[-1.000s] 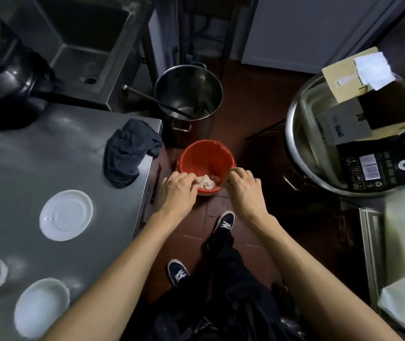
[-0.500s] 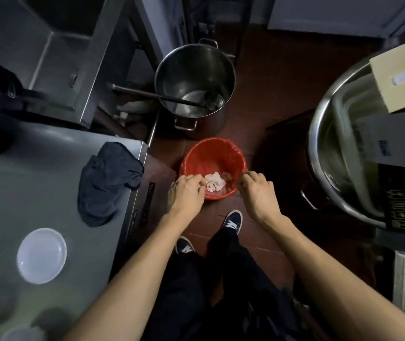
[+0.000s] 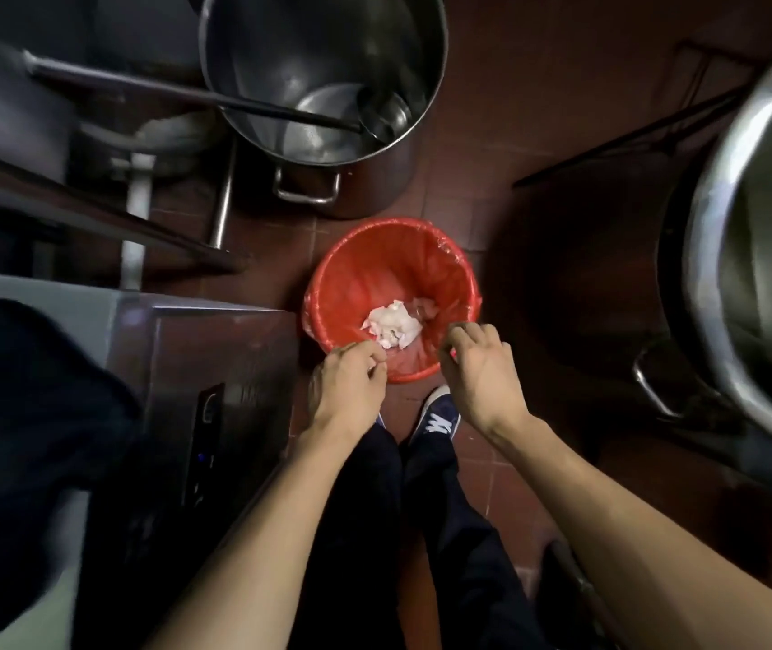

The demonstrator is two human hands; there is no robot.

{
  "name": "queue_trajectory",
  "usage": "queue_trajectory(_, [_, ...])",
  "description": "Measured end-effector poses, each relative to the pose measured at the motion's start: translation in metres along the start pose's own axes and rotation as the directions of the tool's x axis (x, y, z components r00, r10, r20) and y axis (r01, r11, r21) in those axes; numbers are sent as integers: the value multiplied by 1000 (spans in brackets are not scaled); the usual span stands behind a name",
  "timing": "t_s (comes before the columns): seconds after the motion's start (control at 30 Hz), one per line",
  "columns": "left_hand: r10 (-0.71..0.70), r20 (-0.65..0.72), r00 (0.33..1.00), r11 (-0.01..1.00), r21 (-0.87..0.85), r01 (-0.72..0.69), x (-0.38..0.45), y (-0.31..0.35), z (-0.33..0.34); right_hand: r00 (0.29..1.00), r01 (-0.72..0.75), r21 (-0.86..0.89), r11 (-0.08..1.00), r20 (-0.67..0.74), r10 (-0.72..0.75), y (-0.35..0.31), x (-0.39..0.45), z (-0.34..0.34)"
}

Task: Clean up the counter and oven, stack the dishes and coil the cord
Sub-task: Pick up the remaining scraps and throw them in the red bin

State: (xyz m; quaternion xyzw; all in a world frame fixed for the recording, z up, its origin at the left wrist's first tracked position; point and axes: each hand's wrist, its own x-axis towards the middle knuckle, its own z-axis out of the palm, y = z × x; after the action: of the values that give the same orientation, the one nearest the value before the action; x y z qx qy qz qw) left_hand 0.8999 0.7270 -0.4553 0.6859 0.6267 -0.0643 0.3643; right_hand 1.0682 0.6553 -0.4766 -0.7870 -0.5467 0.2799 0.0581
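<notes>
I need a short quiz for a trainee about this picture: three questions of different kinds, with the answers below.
1. True or false: the crumpled white paper lies inside the red bin.
2. What lies in the steel pot: A) a ladle, B) a plate, C) a cord?
3. Fill in: both hands hover over the bin's ___ rim.

Key
1. True.
2. A, the ladle.
3. Near. The left hand and the right hand have curled fingers; whether they pinch anything cannot be told.

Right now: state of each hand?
Left hand: fingers curled over the near rim of the red bin, nothing visibly held.
Right hand: same, curled, nothing visibly held. White tissue lies in the bin.
</notes>
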Motion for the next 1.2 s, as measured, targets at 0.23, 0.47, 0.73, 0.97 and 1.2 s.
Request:
queue_trajectory(0.23, [-13, 51, 999, 999, 31, 12, 80, -45, 72, 999, -24, -53, 998, 21, 25, 31, 58, 93])
queue_trajectory(0.47, [-27, 59, 998, 999, -25, 28, 128, -83, 117, 982, -187, 183, 965, 75, 176, 45, 89, 146])
queue_trajectory(0.73, [45, 34, 998, 997, -56, -43, 140, -88, 119, 961, -273, 223, 936, 104, 256, 44, 91, 151])
queue_trajectory(0.97, [33, 68, 997, 996, -81, -27, 136, -87, 117, 966, -259, 260, 930, 60, 253, 42, 98, 148])
queue_trajectory(1.2, [48, 84, 995, 996, -79, -42, 130, -87, 129, 977, -211, 226, 951, 62, 203, 44, 101, 159])
